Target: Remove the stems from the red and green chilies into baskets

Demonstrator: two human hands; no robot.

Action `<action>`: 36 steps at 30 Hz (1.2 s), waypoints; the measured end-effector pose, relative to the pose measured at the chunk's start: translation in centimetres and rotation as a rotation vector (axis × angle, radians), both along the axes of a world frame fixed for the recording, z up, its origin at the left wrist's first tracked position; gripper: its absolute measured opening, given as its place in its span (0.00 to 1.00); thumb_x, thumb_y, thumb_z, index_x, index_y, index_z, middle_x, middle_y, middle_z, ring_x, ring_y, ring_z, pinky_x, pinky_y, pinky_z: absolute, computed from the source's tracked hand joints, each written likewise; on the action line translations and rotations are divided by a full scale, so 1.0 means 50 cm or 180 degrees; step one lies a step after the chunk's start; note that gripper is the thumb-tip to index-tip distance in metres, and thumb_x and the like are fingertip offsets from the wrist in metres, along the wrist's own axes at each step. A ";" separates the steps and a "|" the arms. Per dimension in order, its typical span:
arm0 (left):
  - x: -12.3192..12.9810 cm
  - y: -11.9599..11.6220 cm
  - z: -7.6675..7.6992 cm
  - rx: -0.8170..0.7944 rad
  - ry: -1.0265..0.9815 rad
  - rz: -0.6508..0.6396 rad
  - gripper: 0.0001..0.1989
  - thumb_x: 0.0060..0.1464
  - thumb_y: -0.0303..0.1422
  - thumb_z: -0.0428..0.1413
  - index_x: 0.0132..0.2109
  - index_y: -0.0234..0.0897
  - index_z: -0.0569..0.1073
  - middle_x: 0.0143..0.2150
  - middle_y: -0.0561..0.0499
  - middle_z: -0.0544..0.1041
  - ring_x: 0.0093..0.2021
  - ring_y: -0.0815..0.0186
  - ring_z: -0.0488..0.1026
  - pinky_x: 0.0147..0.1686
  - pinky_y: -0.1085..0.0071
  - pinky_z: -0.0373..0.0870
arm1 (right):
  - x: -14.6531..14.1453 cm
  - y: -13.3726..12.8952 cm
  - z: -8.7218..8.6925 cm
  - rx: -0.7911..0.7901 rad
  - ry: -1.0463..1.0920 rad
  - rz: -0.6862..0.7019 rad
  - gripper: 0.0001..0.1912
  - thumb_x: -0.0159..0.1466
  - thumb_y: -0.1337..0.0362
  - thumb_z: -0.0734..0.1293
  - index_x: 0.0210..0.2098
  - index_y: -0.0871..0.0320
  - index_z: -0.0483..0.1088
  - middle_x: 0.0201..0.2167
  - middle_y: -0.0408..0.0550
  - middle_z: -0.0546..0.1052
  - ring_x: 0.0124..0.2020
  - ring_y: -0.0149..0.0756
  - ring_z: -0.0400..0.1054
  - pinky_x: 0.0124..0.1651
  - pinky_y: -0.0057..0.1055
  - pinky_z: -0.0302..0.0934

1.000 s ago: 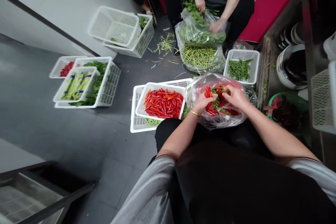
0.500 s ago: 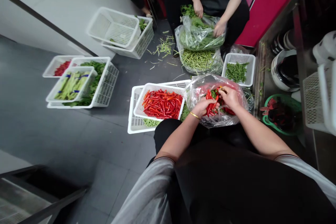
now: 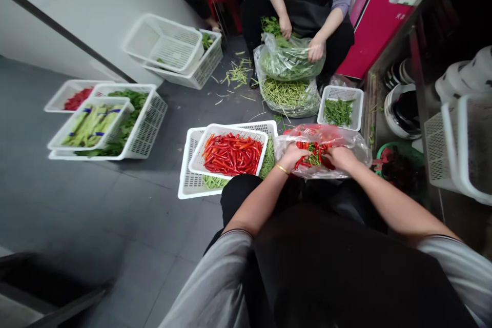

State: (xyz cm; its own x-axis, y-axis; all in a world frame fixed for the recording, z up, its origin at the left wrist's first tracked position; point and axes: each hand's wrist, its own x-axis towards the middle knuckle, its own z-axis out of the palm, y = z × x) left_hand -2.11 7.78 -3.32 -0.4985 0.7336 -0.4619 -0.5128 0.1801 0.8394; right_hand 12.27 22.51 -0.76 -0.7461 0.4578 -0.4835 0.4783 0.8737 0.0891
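Note:
A clear plastic bag (image 3: pixel 355 146) of red chili peppers (image 3: pixel 313 149), some with green stems, lies open in front of my knees. At its left side my left hand (image 3: pixel 292 157), with a gold bangle on the wrist, is curled around some of the chili peppers, thumb on top. My right hand (image 3: pixel 341 159) reaches into the bag from the right; its fingertips are hidden among the peppers and plastic. Just left of the bag, a white basket (image 3: pixel 195 163) heaped with red chili peppers (image 3: pixel 234 155) rests on a larger white basket (image 3: pixel 185 184) holding green pods or beans.
Opposite me, a co-worker's hands (image 3: pixel 317 47) handle leafy greens in a bag (image 3: pixel 292 64) above a bag of green stalks (image 3: pixel 286 93). A small basket of greens (image 3: pixel 338 111) stands right. Stacked vegetable baskets (image 3: pixel 149 123) stand left. Shelving with buckets (image 3: pixel 402 113) borders the right.
My right hand has gone from pinching at the peppers above the bag to down inside it. My left hand has lowered with its peppers. The bag's far rim has sunk; the view has shifted slightly.

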 end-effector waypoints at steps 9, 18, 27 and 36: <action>0.012 -0.008 -0.023 0.0379 -0.0319 0.0184 0.19 0.31 0.22 0.68 0.34 0.31 0.73 0.27 0.52 0.77 0.27 0.70 0.72 0.37 0.68 0.70 | -0.043 0.027 -0.018 -0.0694 0.1095 -0.0841 0.17 0.66 0.55 0.64 0.32 0.60 0.76 0.34 0.56 0.81 0.36 0.42 0.76 0.41 0.34 0.67; 0.029 0.022 -0.038 0.0693 -0.0105 -0.0084 0.26 0.27 0.24 0.71 0.39 0.31 0.75 0.36 0.50 0.79 0.36 0.66 0.74 0.50 0.62 0.69 | -0.083 -0.042 -0.041 -0.2033 0.2762 -0.2324 0.18 0.64 0.50 0.64 0.28 0.58 0.68 0.23 0.50 0.76 0.25 0.35 0.71 0.32 0.33 0.69; -0.057 -0.023 0.026 0.0640 -0.0494 0.0452 0.25 0.24 0.31 0.74 0.34 0.32 0.76 0.32 0.48 0.80 0.35 0.61 0.76 0.47 0.59 0.71 | -0.041 0.001 -0.009 0.0122 0.0701 -0.0482 0.24 0.67 0.59 0.60 0.62 0.56 0.62 0.58 0.61 0.70 0.48 0.47 0.72 0.46 0.37 0.65; -0.045 -0.034 0.022 0.0641 -0.0536 0.0391 0.26 0.25 0.28 0.73 0.37 0.31 0.75 0.31 0.51 0.78 0.33 0.64 0.76 0.46 0.60 0.71 | -0.085 -0.042 -0.032 -0.0532 0.0153 -0.0194 0.12 0.63 0.63 0.67 0.44 0.62 0.74 0.41 0.60 0.79 0.42 0.45 0.75 0.44 0.34 0.66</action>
